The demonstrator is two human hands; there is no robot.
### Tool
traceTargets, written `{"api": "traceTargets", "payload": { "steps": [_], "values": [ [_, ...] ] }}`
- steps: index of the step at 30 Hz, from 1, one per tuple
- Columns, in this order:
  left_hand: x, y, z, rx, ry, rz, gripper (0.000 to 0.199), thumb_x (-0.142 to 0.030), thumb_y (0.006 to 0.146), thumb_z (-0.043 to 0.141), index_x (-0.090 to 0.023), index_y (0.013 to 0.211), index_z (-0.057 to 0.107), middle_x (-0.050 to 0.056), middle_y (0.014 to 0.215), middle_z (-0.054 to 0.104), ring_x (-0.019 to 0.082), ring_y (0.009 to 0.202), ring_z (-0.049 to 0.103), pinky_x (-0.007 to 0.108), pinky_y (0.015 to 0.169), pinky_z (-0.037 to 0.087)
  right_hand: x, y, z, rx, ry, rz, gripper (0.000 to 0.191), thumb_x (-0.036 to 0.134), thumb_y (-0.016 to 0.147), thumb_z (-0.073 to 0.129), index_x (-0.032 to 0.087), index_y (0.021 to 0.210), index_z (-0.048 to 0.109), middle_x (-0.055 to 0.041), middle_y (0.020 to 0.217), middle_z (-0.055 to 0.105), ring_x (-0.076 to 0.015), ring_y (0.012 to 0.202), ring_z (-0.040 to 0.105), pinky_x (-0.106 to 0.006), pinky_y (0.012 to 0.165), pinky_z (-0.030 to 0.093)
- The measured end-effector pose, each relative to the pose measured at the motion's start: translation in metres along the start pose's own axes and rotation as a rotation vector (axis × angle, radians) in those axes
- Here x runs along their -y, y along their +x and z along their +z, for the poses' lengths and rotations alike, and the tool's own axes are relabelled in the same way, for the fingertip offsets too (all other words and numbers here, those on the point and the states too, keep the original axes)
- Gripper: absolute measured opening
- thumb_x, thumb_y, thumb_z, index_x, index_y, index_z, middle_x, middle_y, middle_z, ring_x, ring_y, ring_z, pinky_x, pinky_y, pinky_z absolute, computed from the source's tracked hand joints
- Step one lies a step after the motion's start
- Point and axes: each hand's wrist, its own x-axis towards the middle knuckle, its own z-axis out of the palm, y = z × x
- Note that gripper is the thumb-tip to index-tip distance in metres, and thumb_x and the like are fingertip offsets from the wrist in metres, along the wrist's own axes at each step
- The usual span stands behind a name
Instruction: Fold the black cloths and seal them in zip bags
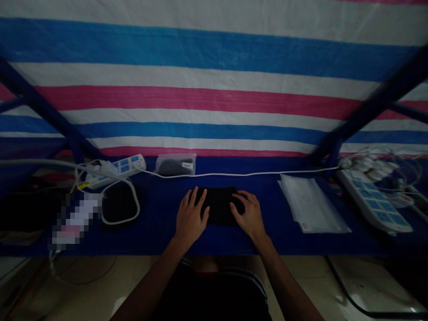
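Observation:
A flat black piece, apparently folded cloth (219, 205), lies on the blue tabletop (160, 236) in front of me. My left hand (192, 216) rests on its left edge, palm down with fingers spread. On the opposite edge lies my right hand (248, 214), its fingers also apart and slightly bent. Neither hand is wrapped around anything. Behind the black piece, a clear zip bag (175, 165) holds something dark with a small white label. Several flat clear plastic bags (312, 203) are stacked to the right of my right hand.
White power strips stand at the left (129, 165) and right (377, 200), the right one crowded with plugs. A white cable (234, 174) crosses the table's back. A dark pad (118, 205) lies at left under a looped cable. Blue frame posts (334, 154) flank a striped sheet (214, 98).

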Motion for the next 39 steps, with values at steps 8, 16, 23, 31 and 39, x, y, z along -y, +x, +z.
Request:
{"api": "traceTargets", "payload": {
  "steps": [8,16,23,31,39],
  "values": [
    [0.000,0.000,-0.001,-0.010,-0.014,-0.001,0.059,-0.038,0.103,0.053,-0.027,0.160,0.042,0.013,0.165,0.042,0.038,0.150,0.040,0.057,0.116,0.043,0.020,-0.004,-0.021,-0.157,0.079,-0.058,0.046,0.041,0.097,0.055,0.022,0.137,0.065,-0.0153,0.136,0.064,-0.0340,0.127,0.059,-0.057,0.110,0.048],
    [0.000,-0.001,-0.002,0.021,-0.016,-0.013,0.058,-0.037,0.103,0.052,-0.025,0.160,0.043,0.014,0.165,0.042,0.038,0.151,0.039,0.057,0.118,0.041,0.065,0.003,0.005,0.167,0.005,-0.242,0.055,0.043,0.104,0.048,0.015,0.152,0.053,-0.0154,0.158,0.052,-0.0310,0.148,0.046,-0.053,0.122,0.040],
    [-0.001,-0.002,-0.001,-0.009,-0.028,-0.009,0.058,-0.038,0.103,0.053,-0.027,0.160,0.042,0.012,0.166,0.041,0.038,0.152,0.038,0.060,0.119,0.039,0.039,0.000,0.027,0.207,-0.167,-0.198,0.066,0.051,0.108,0.041,0.013,0.162,0.039,-0.0177,0.165,0.042,-0.0321,0.156,0.034,-0.057,0.127,0.028],
    [-0.001,-0.002,-0.001,0.005,0.015,-0.034,0.062,-0.039,0.101,0.056,-0.031,0.161,0.041,0.009,0.167,0.040,0.047,0.156,0.027,0.077,0.122,0.019,0.039,-0.002,0.026,0.200,-0.200,-0.150,0.069,0.056,0.107,0.039,0.019,0.165,0.032,-0.0155,0.167,0.038,-0.0352,0.157,0.031,-0.066,0.126,0.021],
    [-0.001,-0.002,0.001,0.018,0.034,-0.061,0.065,-0.039,0.099,0.059,-0.033,0.161,0.040,0.008,0.168,0.039,0.051,0.155,0.025,0.085,0.117,0.014,0.036,-0.002,0.023,0.195,-0.214,-0.151,0.072,0.060,0.105,0.042,0.019,0.164,0.033,-0.0159,0.168,0.037,-0.0361,0.158,0.028,-0.069,0.126,0.018]
  ]
}}
